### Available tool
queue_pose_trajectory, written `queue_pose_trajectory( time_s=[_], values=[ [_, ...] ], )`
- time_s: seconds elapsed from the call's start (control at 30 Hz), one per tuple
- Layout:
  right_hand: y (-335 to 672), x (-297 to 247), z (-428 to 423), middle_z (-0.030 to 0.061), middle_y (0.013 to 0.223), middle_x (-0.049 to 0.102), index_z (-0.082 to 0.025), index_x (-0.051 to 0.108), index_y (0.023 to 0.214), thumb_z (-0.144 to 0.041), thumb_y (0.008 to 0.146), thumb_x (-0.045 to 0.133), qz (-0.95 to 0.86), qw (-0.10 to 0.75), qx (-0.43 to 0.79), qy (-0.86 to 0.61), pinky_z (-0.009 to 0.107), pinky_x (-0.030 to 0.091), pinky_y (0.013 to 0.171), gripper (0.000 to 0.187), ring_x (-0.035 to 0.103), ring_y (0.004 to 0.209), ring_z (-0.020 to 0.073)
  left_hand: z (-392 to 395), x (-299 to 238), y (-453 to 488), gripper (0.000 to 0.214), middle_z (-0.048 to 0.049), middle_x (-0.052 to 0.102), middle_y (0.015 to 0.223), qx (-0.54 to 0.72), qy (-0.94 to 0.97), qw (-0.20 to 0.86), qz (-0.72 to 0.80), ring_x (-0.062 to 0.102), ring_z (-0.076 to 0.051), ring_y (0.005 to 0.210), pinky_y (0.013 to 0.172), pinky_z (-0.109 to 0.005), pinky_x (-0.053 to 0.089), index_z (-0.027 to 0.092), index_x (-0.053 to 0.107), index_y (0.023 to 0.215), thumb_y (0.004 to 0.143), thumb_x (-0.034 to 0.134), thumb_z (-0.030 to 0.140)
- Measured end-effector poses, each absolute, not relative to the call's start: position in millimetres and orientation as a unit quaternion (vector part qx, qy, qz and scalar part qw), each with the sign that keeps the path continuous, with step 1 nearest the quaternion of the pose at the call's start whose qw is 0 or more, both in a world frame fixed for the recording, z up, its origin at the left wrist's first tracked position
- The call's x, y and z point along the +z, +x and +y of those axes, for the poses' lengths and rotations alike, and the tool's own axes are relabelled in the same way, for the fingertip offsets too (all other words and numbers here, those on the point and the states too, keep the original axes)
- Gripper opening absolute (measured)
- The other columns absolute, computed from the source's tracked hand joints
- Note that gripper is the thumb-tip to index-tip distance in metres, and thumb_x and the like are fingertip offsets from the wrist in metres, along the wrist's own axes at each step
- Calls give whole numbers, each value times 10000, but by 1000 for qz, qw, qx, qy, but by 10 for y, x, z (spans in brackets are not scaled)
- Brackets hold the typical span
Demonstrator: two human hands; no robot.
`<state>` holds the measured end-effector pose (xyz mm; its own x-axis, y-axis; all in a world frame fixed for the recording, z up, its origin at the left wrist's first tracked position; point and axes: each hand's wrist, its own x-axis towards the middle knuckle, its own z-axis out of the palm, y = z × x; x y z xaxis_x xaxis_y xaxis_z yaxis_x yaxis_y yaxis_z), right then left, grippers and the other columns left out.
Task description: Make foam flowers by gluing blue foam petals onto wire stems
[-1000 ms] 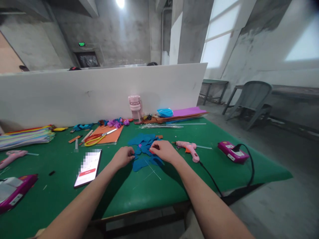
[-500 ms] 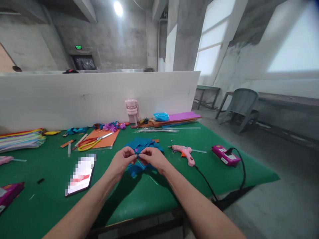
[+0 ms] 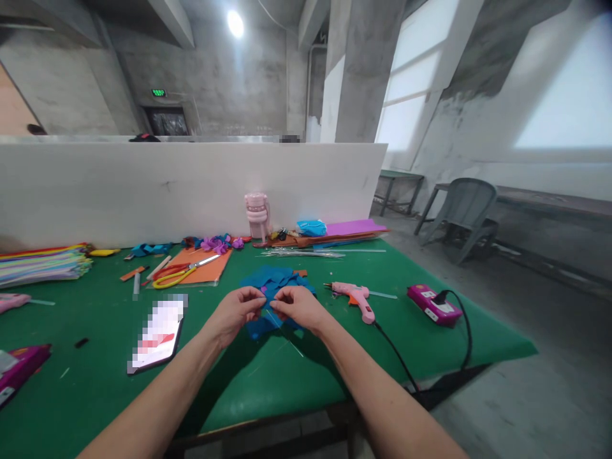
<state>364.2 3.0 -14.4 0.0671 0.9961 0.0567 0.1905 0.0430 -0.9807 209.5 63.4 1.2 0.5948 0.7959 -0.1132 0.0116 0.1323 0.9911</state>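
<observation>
My left hand (image 3: pixel 235 312) and my right hand (image 3: pixel 296 307) meet over the green table (image 3: pixel 296 376), both pinched on a small blue felt piece (image 3: pixel 266 301) held just above the tabletop. Behind and under them lies a heap of blue felt cut-outs (image 3: pixel 275 280). A thin clear stick (image 3: pixel 287 335) lies on the cloth below my right hand. A pink glue gun (image 3: pixel 352 294) rests to the right of my right hand, its black cord running off the front edge.
A phone (image 3: pixel 157 333) lies left of my left arm. Yellow-and-red scissors (image 3: pixel 179 272) rest on an orange sheet (image 3: pixel 205 264). A pink bottle (image 3: pixel 257 215) stands by the white partition (image 3: pixel 191 185). A magenta power strip (image 3: pixel 434 304) sits at right, stacked coloured sheets (image 3: pixel 43 262) at left.
Both hands lifted from the felt heap and came together, pinching a small blue piece. The view has shifted slightly.
</observation>
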Motion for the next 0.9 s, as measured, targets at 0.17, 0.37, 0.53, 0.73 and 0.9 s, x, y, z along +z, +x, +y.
queue_pose_trajectory(
  time_s=[0.17,0.37,0.53,0.73,0.9],
  values=[
    [3673,-198,67,-22,553,569,-171,535,645,-259,702,586,-522,485,418,-564,222,444,507,117,512,476,97,738,-43,2031,296,41,504,570,336,571,656,362,461,-58,506,481,-175,364,138,530,712,620,689,371],
    [3628,-190,69,-31,540,559,-172,540,645,-251,698,586,-528,480,426,-556,218,439,506,106,505,474,94,584,-54,2148,331,54,494,538,298,602,650,356,445,-53,469,439,-161,322,143,527,739,588,711,372],
    [3672,-232,72,-25,542,574,-167,555,642,-253,702,568,-551,454,411,-567,209,427,497,105,513,479,95,708,-62,2066,323,40,499,510,314,602,625,385,444,-59,433,420,-169,317,140,515,664,663,606,450],
    [3667,-282,3,14,608,652,-159,667,670,-162,685,538,-680,281,271,-620,203,394,536,130,575,566,121,985,-85,1800,296,-28,656,789,282,768,325,474,574,-143,608,519,-233,422,186,598,859,747,445,413],
    [3692,-190,3,15,671,675,-186,697,705,-234,714,545,-698,264,177,-642,201,372,568,159,577,636,127,1097,-169,1905,329,-41,671,951,205,879,147,403,591,-179,861,766,-284,446,194,613,983,800,342,232]
  ],
)
